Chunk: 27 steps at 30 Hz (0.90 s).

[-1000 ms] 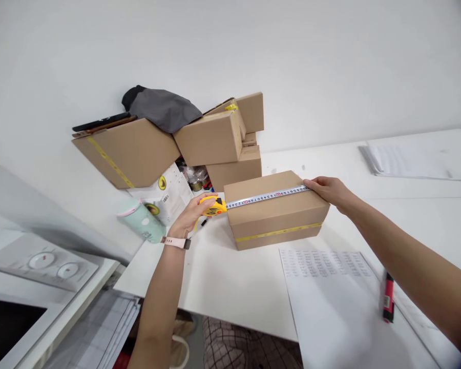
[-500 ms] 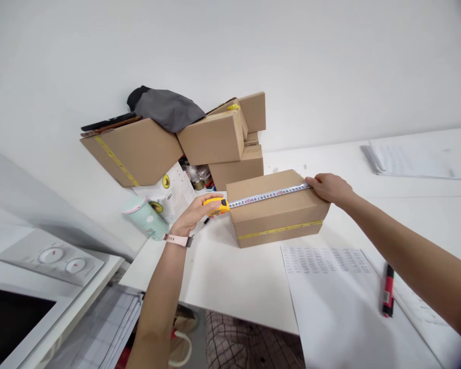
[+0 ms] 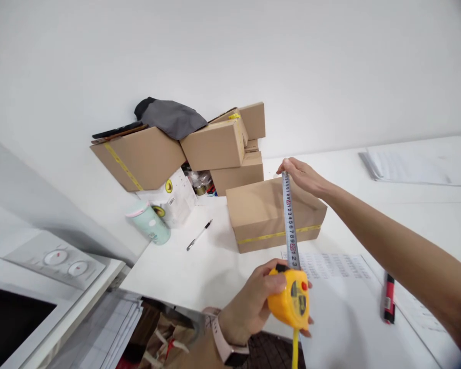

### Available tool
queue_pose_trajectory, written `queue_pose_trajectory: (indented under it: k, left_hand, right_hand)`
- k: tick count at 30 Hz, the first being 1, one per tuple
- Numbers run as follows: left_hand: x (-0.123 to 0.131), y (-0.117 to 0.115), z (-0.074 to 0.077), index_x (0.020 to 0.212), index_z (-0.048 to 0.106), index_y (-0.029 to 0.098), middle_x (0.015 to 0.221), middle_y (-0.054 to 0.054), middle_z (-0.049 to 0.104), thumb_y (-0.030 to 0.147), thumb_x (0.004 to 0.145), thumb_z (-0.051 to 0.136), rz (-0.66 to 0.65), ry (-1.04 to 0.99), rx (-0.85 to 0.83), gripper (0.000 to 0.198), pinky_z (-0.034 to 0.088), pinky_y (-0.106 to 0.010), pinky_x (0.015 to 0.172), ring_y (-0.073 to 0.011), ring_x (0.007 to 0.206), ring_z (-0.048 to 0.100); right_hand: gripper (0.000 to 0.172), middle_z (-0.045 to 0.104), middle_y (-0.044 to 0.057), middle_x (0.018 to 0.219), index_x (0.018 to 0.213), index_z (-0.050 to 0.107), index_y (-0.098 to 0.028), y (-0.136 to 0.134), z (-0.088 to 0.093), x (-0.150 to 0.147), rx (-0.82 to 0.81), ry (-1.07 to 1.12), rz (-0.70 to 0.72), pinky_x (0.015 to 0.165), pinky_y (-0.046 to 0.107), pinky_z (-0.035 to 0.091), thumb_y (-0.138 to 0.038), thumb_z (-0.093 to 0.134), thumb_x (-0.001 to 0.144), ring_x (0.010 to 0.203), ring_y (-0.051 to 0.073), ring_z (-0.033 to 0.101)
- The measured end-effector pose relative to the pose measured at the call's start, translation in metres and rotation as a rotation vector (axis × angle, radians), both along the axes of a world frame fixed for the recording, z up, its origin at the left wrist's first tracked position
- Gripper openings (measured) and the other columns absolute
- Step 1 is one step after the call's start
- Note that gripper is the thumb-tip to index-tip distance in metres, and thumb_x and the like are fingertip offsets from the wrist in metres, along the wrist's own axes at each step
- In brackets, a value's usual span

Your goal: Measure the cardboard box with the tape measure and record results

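My left hand [image 3: 255,297] is closed around a yellow tape measure [image 3: 292,300], held in front of the table's near edge. From its case the silver blade [image 3: 289,220] runs away from me, over a closed cardboard box [image 3: 253,207]. At the blade's far end, the fingers of my right hand [image 3: 297,177] pinch the tip, near the box's back edge. The box lies on the white table with a strip of yellow tape [image 3: 265,237] along its front side. A yellow strap hangs from the tape measure's case.
Stacked cardboard boxes [image 3: 211,146] with a grey cloth [image 3: 176,118] stand at the back left, near a mint-green tumbler [image 3: 149,221]. A pen [image 3: 200,234] lies left of the box. Printed sheets [image 3: 338,307] and a red-black marker [image 3: 389,299] lie at right; a microwave [image 3: 23,302] stands at left.
The tape measure has swung from lying lengthwise along the box top to crossing its width. My left hand came toward me and right; my right hand moved left.
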State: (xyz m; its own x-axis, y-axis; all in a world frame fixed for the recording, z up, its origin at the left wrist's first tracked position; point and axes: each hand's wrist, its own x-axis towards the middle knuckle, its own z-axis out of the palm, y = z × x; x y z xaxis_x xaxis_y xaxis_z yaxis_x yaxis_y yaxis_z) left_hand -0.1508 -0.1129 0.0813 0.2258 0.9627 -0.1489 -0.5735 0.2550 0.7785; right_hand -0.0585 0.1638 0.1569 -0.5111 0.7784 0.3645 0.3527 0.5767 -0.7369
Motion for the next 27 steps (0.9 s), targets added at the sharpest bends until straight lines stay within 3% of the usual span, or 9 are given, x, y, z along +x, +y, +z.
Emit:
queue_pose_trajectory:
  k: [3,6,9,12,15,18,23,27]
  left_hand:
    - [0.011,0.024,0.009,0.099,0.064,0.015,0.101,-0.009,0.063,0.061,0.071,0.076,0.161,0.015,0.031,0.055,0.06,-0.036,0.056,-0.0211,0.066,0.07]
    - [0.01,0.047,0.022,0.096,0.064,0.014,0.093,-0.006,0.063,0.065,0.07,0.076,0.288,0.053,0.012,0.058,0.061,-0.037,0.06,-0.0195,0.066,0.068]
    - [0.009,0.062,0.025,0.096,0.063,0.013,0.084,-0.004,0.062,0.067,0.068,0.076,0.315,0.057,-0.01,0.062,0.062,-0.039,0.062,-0.0199,0.064,0.067]
    - [0.011,0.066,0.023,0.096,0.062,0.014,0.082,-0.003,0.062,0.067,0.067,0.077,0.32,0.048,-0.04,0.062,0.062,-0.04,0.062,-0.0203,0.064,0.067]
    - [0.015,0.064,0.021,0.095,0.061,0.014,0.086,-0.005,0.063,0.067,0.067,0.076,0.32,0.066,-0.072,0.062,0.061,-0.039,0.061,-0.0194,0.064,0.066]
    - [0.019,0.06,0.021,0.095,0.062,0.013,0.088,-0.006,0.062,0.069,0.066,0.075,0.265,0.052,-0.079,0.065,0.06,-0.038,0.06,-0.019,0.064,0.066]
    - [0.027,0.057,0.018,0.095,0.061,0.014,0.087,-0.005,0.062,0.07,0.07,0.074,0.259,0.052,-0.037,0.063,0.06,-0.037,0.062,-0.018,0.065,0.066]
    - [0.035,0.057,0.018,0.095,0.059,0.015,0.091,-0.005,0.059,0.069,0.071,0.075,0.257,0.057,-0.029,0.061,0.061,-0.035,0.057,-0.0162,0.067,0.063]
  right_hand:
    - [0.06,0.068,0.014,0.13,0.115,0.065,-0.02,0.016,-0.021,-0.005,-0.014,-0.125,-0.127,0.1,0.038,0.045,-0.054,0.018,0.103,0.118,0.029,0.061]
    - [0.065,0.066,0.017,0.135,0.126,0.065,-0.018,0.026,-0.036,-0.008,0.01,-0.353,-0.171,0.1,0.049,0.047,-0.051,0.015,0.102,0.12,0.034,0.062]
    - [0.057,0.057,0.015,0.148,0.138,0.059,-0.019,0.026,-0.046,-0.014,0.093,-0.425,-0.139,0.113,0.061,0.032,-0.045,0.026,0.1,0.137,0.038,0.048]
    - [0.057,0.046,0.013,0.158,0.152,0.046,-0.018,0.026,-0.051,-0.021,0.215,-0.498,-0.073,0.121,0.06,0.018,-0.031,0.031,0.098,0.15,0.033,0.033]
    - [0.064,0.044,0.014,0.16,0.159,0.033,-0.015,0.03,-0.052,-0.027,0.304,-0.584,0.035,0.119,0.054,0.026,-0.021,0.027,0.096,0.148,0.03,0.037]
    - [0.067,0.049,0.016,0.155,0.162,0.028,-0.017,0.035,-0.05,-0.031,0.32,-0.632,0.057,0.113,0.057,0.033,-0.02,0.025,0.096,0.142,0.034,0.044]
    - [0.062,0.056,0.019,0.145,0.155,0.045,-0.025,0.039,-0.05,-0.039,0.363,-0.684,0.025,0.099,0.063,0.039,-0.026,0.026,0.096,0.127,0.042,0.051]
    - [0.06,0.06,0.016,0.14,0.149,0.054,-0.028,0.044,-0.052,-0.042,0.355,-0.642,0.035,0.098,0.062,0.038,-0.026,0.031,0.094,0.123,0.041,0.05]
